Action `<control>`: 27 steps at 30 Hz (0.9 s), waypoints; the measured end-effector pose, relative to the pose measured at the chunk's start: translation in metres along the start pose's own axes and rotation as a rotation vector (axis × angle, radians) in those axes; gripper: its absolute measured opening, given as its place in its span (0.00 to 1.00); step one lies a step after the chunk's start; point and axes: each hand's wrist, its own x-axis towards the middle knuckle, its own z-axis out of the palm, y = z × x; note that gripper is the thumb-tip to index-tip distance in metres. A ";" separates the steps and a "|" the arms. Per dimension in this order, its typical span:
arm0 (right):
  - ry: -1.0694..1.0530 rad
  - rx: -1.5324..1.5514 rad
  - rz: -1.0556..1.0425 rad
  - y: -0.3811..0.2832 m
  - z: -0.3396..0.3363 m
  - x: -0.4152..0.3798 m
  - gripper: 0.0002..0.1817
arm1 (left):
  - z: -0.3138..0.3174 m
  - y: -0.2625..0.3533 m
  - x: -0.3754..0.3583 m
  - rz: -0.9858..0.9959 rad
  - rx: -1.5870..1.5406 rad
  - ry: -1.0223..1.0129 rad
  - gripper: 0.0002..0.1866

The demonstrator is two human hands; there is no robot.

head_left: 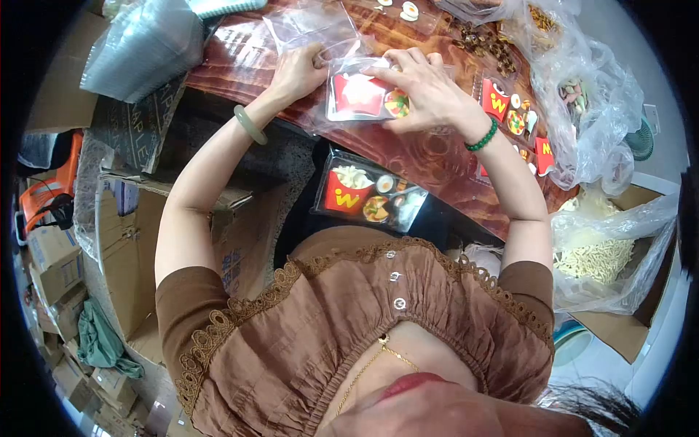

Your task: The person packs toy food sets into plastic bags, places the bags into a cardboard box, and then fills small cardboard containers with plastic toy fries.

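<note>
A clear plastic pack (355, 111) lies on the wooden table in front of me, holding a red fry box (357, 95) and small toy food pieces. My left hand (300, 71), above a pale green bangle, is curled closed at the pack's left edge. My right hand (426, 89), with a green bead bracelet, grips the pack's right end, index finger across its top and thumb at the near side. Another filled pack (375, 191), with a red fry box and toy foods, rests near my lap. Behind my left hand lies a clear plastic sheet or lid (313, 29).
Stacked clear trays (145, 54) stand at the table's left. Right of my hands lie filled packs (502, 109), brown bits (484, 47) and plastic bags (582, 109). A carton (648, 306) with a bag of pale strips (597, 258) stands at right, an open carton (138, 255) at left.
</note>
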 end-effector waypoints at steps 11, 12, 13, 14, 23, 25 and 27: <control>-0.011 -0.009 0.132 0.008 0.036 -0.009 0.52 | 0.006 0.000 -0.007 0.430 -0.101 0.285 0.11; 0.030 -0.008 0.134 0.008 0.039 -0.009 0.55 | 0.009 0.003 -0.012 0.375 -0.036 0.210 0.11; 0.031 -0.008 0.133 0.007 0.041 -0.011 0.55 | 0.012 0.006 -0.019 0.317 0.030 0.135 0.10; 0.057 0.032 0.172 0.006 0.041 -0.014 0.58 | 0.011 0.007 -0.020 0.341 0.110 0.151 0.10; -0.098 -0.053 0.211 0.003 0.025 -0.003 0.56 | 0.001 0.020 -0.025 0.454 0.027 0.194 0.11; -0.054 -0.011 0.300 -0.001 0.025 -0.002 0.52 | -0.002 0.017 -0.035 0.445 0.057 0.204 0.10; -0.029 -0.026 0.342 -0.006 0.030 0.000 0.52 | -0.003 0.018 -0.042 0.438 0.084 0.209 0.10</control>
